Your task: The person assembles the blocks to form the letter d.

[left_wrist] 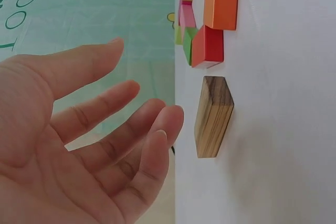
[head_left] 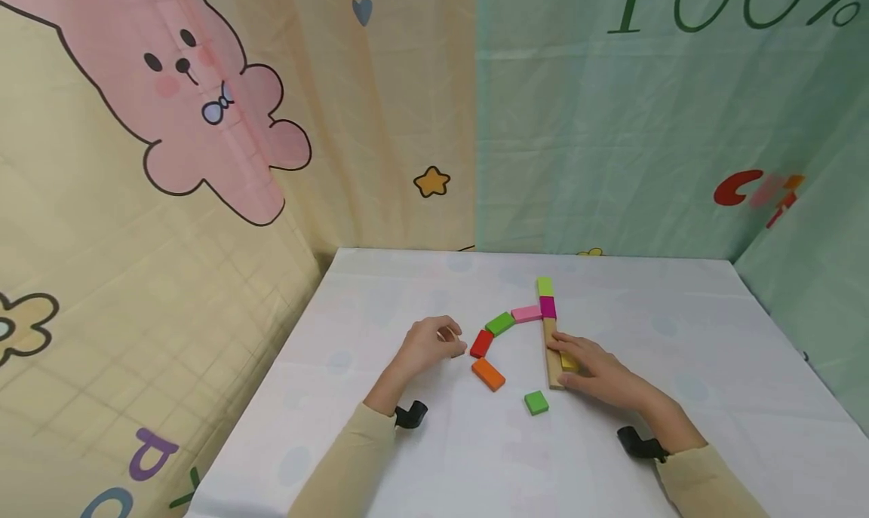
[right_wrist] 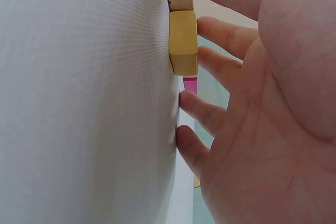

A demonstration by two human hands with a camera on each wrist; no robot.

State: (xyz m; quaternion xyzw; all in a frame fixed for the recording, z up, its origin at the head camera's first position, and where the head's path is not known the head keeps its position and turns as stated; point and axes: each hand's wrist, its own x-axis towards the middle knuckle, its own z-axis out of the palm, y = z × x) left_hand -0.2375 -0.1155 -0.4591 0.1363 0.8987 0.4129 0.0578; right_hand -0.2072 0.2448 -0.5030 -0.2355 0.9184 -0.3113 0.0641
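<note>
My left hand point(head_left: 426, 346) hovers left of a red block point(head_left: 482, 344), fingers loosely bent and holding nothing. A striped brown wooden block point(left_wrist: 212, 116) stands on the table beside its fingertips in the left wrist view; that hand mostly hides it from the head view. My right hand point(head_left: 604, 371) rests with extended fingers on a light wooden length point(head_left: 551, 344) of a straight row, its thumb at the near end. Under that hand, a yellow block point(right_wrist: 184, 43) lies against the row's right side. Further up the row come a magenta block point(head_left: 548, 307) and a lime block point(head_left: 545, 286).
A pink block point(head_left: 526, 314) and a green block point(head_left: 500, 323) curve from the row to the red one. Below it lies an orange block point(head_left: 489, 375). Another green block point(head_left: 536, 403) sits apart, nearer me. Printed curtains point(head_left: 380, 126) hang behind the white table point(head_left: 380, 458).
</note>
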